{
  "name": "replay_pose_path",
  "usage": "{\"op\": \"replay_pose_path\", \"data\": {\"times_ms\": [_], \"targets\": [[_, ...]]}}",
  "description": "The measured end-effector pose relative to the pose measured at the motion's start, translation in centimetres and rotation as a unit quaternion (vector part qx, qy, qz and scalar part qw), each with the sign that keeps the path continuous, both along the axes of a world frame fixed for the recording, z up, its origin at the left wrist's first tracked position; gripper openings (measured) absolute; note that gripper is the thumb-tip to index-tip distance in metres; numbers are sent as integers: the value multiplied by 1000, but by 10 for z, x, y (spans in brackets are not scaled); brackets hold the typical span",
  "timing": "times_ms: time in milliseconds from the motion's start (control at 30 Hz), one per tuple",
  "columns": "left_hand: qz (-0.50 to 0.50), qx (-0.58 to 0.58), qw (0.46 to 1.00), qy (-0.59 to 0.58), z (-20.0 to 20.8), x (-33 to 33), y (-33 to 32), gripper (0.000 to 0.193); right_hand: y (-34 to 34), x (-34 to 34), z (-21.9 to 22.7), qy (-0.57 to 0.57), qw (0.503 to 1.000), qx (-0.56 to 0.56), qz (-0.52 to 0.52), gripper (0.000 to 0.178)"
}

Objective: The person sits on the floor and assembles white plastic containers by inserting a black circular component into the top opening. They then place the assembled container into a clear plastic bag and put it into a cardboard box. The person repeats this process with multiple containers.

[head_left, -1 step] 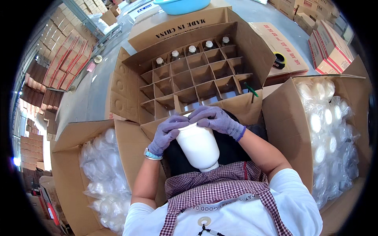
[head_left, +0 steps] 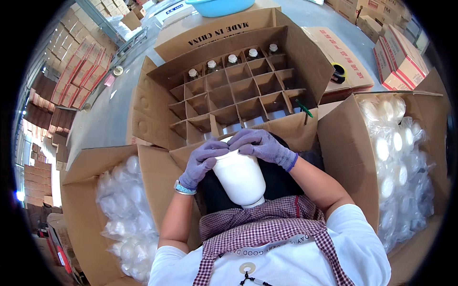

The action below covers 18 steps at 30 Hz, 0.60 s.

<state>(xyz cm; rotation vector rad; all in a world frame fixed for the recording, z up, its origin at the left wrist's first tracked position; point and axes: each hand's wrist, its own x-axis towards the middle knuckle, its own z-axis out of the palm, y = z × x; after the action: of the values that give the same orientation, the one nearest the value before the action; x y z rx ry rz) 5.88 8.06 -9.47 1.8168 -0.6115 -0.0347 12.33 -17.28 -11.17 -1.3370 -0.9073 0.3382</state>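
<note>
Purple-grey gloves cover both my hands. A white bottle-shaped container (head_left: 241, 181) lies in front of my apron, its narrow neck towards me and its wide end away. My left hand (head_left: 201, 163) is closed round the left side of the wide end. From the right, my right hand (head_left: 263, 148) bends its fingers over that same end, thumb near the rim. Both hands nearly meet there, and the fingers hide part of the edge. Just beyond them stands an open carton (head_left: 305, 66) with cardboard dividers (head_left: 224, 97) and several white-capped clear bottles (head_left: 232, 59) in its far row.
Open cartons on my left (head_left: 78, 209) and right (head_left: 346, 157) hold white items in clear plastic bags. A green-handled tool (head_left: 304, 108) sticks up at the divided carton's right. A tape roll (head_left: 338, 73) rests on a flat box beyond, and a blue basin (head_left: 222, 7) stands at the back.
</note>
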Motion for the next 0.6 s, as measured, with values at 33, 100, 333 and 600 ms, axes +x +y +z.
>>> {"op": "replay_pose_path", "data": {"times_ms": [33, 100, 333, 600], "targets": [[-2, -9, 1000, -1, -1, -3, 0, 67, -1, -1, 0, -2, 1000, -13, -2, 24], [14, -30, 999, 10, 1, -12, -6, 74, -2, -5, 0, -8, 999, -37, -3, 24], [151, 105, 982, -49, 21, -41, -45, 59, 11, -15, -42, 68, 997, -6, -34, 41], [213, -62, 975, -23, 0, -27, -37, 48, 5, -15, -12, 65, 995, 65, -26, 40]]}}
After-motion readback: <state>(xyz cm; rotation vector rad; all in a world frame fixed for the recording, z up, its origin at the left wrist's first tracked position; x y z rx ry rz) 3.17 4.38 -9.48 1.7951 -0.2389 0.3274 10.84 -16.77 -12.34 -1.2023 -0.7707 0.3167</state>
